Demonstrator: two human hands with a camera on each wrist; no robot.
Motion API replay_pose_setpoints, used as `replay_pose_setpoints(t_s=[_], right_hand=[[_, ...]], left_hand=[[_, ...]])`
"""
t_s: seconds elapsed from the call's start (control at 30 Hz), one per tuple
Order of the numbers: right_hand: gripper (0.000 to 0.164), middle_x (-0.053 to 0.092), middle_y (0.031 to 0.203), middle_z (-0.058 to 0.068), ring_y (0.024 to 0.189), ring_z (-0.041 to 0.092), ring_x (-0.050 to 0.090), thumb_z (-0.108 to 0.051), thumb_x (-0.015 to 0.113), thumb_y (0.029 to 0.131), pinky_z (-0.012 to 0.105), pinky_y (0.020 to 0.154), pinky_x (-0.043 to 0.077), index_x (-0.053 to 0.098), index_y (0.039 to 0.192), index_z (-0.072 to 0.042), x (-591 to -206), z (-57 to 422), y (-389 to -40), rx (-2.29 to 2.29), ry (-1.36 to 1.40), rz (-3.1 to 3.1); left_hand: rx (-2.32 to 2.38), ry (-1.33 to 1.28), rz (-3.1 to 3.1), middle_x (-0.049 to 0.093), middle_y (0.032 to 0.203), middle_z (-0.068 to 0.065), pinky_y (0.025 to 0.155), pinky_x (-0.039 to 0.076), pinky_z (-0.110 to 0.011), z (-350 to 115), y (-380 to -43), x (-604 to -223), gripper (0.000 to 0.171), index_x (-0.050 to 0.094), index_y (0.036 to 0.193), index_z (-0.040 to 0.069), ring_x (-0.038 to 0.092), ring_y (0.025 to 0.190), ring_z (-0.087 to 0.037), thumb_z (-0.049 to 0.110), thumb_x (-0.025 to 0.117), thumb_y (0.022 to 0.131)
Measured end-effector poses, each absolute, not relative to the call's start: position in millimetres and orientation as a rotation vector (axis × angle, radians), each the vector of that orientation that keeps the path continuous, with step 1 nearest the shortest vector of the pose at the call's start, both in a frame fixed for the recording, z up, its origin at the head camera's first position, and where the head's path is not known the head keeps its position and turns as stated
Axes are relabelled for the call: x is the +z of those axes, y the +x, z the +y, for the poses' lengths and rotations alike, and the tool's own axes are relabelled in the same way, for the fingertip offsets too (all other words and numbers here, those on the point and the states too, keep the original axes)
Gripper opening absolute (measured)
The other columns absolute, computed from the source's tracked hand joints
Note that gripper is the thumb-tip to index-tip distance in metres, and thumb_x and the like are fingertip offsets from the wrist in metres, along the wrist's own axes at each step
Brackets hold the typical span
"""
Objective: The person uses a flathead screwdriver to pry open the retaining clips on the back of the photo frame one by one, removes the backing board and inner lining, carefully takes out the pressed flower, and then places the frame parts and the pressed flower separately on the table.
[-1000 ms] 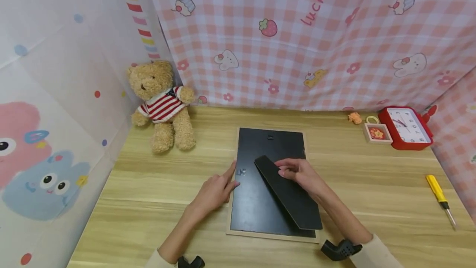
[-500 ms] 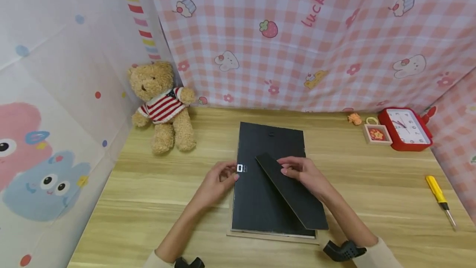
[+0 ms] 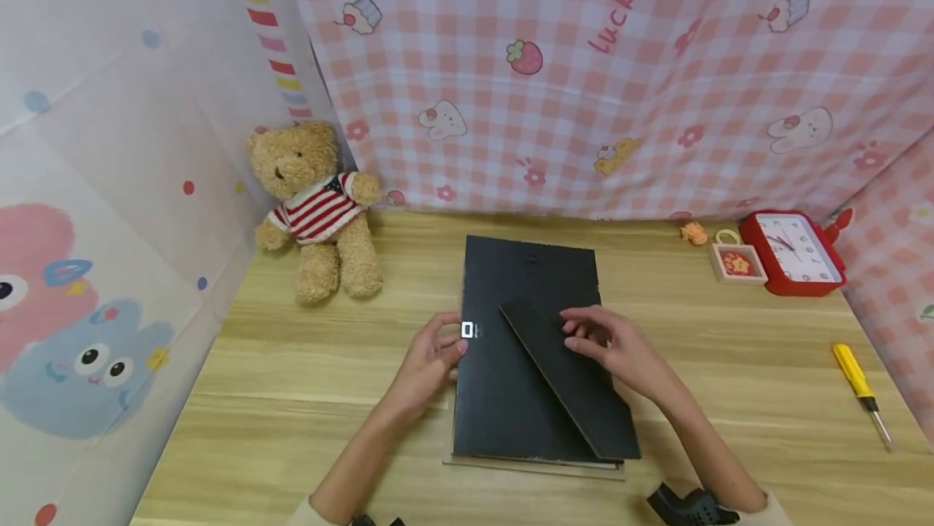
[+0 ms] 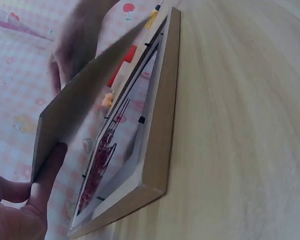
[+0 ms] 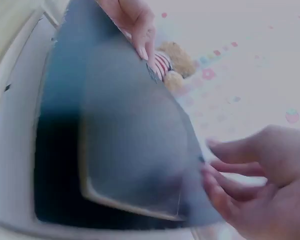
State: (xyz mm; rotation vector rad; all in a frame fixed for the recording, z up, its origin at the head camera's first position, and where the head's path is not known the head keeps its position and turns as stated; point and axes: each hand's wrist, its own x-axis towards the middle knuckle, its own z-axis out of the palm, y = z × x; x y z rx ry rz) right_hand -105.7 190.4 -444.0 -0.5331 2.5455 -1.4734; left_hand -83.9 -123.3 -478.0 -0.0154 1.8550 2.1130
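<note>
My left hand point(image 3: 430, 357) pinches the left edge of a black picture-frame backing board point(image 3: 492, 408) between thumb and fingers, beside a small metal hanger point(image 3: 467, 330). The board is raised and tilted over the light wooden picture frame point(image 4: 160, 125) on the table. Beneath it, the left wrist view shows a picture with dark red strokes point(image 4: 104, 157) and small black tabs along the frame's inside. A black easel stand point(image 3: 569, 384) sticks out at an angle from the board's back. My right hand point(image 3: 616, 348), blurred in its wrist view, hovers by the board's right edge with thumb and fingers loosely bent.
A teddy bear point(image 3: 315, 206) in a striped shirt sits at the back left. At the back right are a red clock point(image 3: 795, 250), a small box with a star point(image 3: 739, 263) and an orange figure point(image 3: 693, 233). A yellow screwdriver point(image 3: 861, 388) lies on the far right.
The backing board has come up out of the frame. My left hand has gone from touching the frame's side to pinching the board's edge. My right hand has let go of the stand and shifted right.
</note>
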Motion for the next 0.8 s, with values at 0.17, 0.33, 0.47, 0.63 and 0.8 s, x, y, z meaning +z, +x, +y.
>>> replay_pose_setpoints(t_s=[0.17,0.33,0.47,0.63,0.8], right_hand=[[0.054,0.054,0.149,0.033,0.13,0.046,0.058,-0.009,0.068,0.109,0.049,0.105,0.054,0.05,0.156,0.01,-445.0,211.7,-87.7,-1.41,-0.327,2.829],[0.072,0.045,0.162,0.04,0.14,0.058,0.058,-0.026,0.056,0.117,0.068,0.109,0.051,0.023,0.169,0.011,-441.2,229.2,-74.6,-1.331,-0.192,2.615],[0.082,0.037,0.166,0.043,0.147,0.059,0.05,-0.037,0.052,0.118,0.066,0.113,0.05,0.01,0.173,0.006,-433.4,233.6,-68.0,-1.287,-0.078,2.491],[0.091,0.029,0.17,0.042,0.152,0.06,0.042,-0.041,0.052,0.117,0.067,0.114,0.047,-0.004,0.174,0.002,-422.2,236.5,-63.0,-1.263,-0.017,2.484],[0.093,0.019,0.174,0.041,0.151,0.064,0.04,-0.038,0.054,0.117,0.069,0.111,0.05,-0.008,0.174,0.001,-418.8,241.5,-59.5,-1.291,0.013,2.508]], left_hand=[[2.149,-0.026,1.888,0.07,0.129,-0.034,0.071,0.058,-0.023,-119.7,-81.0,-477.1,0.042,0.047,0.151,-0.006,0.069,0.087,-0.009,-0.01,0.049,0.108],[2.147,-0.004,1.982,0.07,0.128,-0.034,0.069,0.054,-0.024,-110.2,-78.7,-472.0,0.044,0.05,0.151,-0.003,0.064,0.087,-0.012,-0.007,0.054,0.108],[2.107,0.076,2.047,0.068,0.134,-0.036,0.078,0.059,-0.028,-98.1,-76.8,-465.5,0.044,0.049,0.152,-0.001,0.072,0.104,-0.025,-0.005,0.054,0.109],[2.094,0.234,2.103,0.068,0.139,-0.037,0.094,0.065,-0.044,-82.2,-75.3,-460.8,0.045,0.046,0.153,-0.001,0.072,0.122,-0.048,-0.01,0.05,0.11],[1.96,0.433,2.317,0.063,0.146,-0.037,0.113,0.052,-0.06,-67.2,-71.5,-459.0,0.051,0.04,0.158,-0.005,0.065,0.136,-0.049,-0.014,0.045,0.109]])
